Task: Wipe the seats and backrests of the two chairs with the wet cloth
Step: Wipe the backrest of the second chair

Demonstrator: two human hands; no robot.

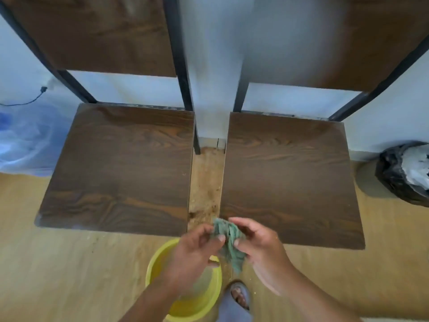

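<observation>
Two dark wood-grain chairs with black metal frames stand side by side against a pale wall. The left chair seat (120, 168) and its backrest (92, 31) are on the left; the right chair seat (290, 180) and its backrest (336, 43) are on the right. A crumpled green wet cloth (228, 242) hangs between both hands, in front of the gap between the seats. My left hand (195, 249) pinches its left side and my right hand (260, 245) grips its right side.
A yellow basin (160, 261) sits on the wooden floor under my hands, beside my sandalled foot (239, 298). A black rubbish bag (404, 173) lies at the right wall, a clear blue plastic bag (25, 140) at the left. Crumbs litter the floor strip (205, 187) between the chairs.
</observation>
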